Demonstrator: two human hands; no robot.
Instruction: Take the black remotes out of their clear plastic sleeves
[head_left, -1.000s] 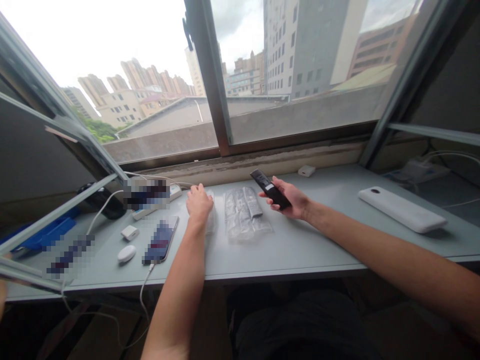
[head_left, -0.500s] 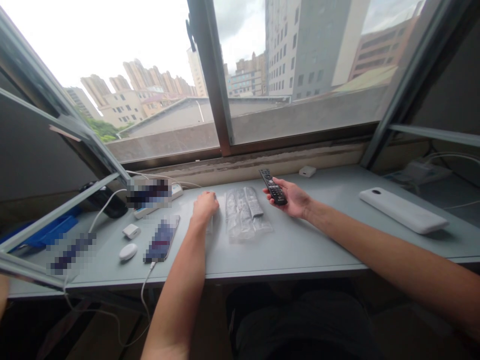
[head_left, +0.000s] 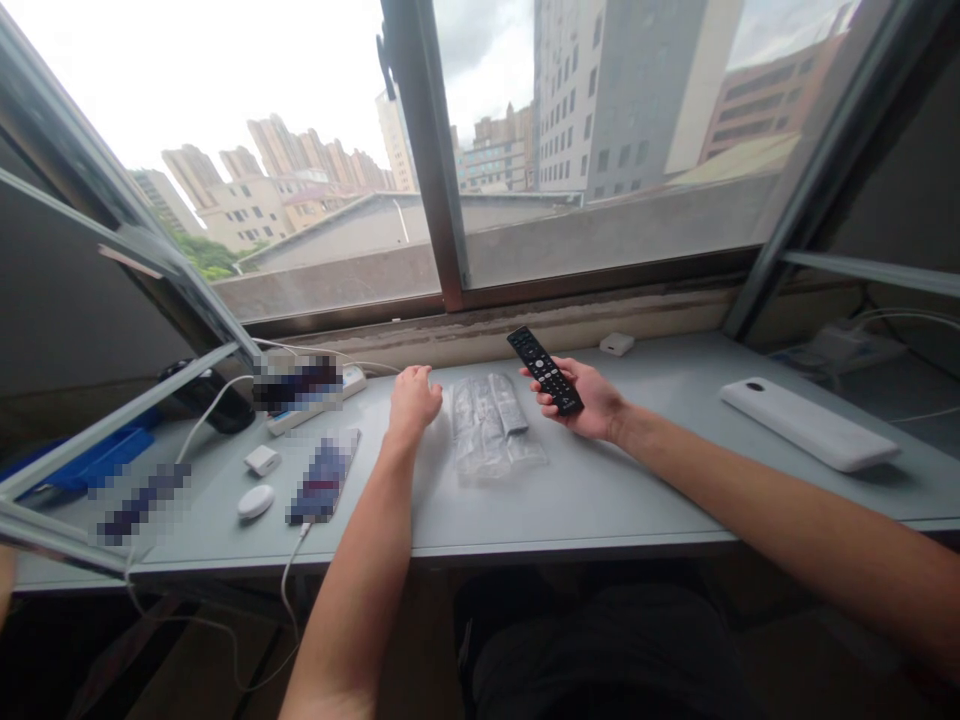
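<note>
A black remote control (head_left: 546,370) is gripped in my right hand (head_left: 596,398), raised above the desk with its button face showing and its far end tilted up to the left. My left hand (head_left: 416,400) is closed, fingers curled in, just left of a clear plastic bag (head_left: 480,455). What those fingers hold, if anything, is hidden. The crinkled bag lies flat on the desk between my hands, with long greyish items inside that I cannot make out clearly.
On the left are a phone (head_left: 326,480) on a cable, a white round case (head_left: 256,502), a white charger (head_left: 262,460) and a power strip (head_left: 319,405). A white power bank (head_left: 806,425) lies right. Another white adapter (head_left: 616,344) sits near the window. Metal frames flank the desk (head_left: 600,500).
My right hand has turned the remote so its buttons face me more. My left hand has risen slightly, its fingers still curled. The plastic bag has stayed in place.
</note>
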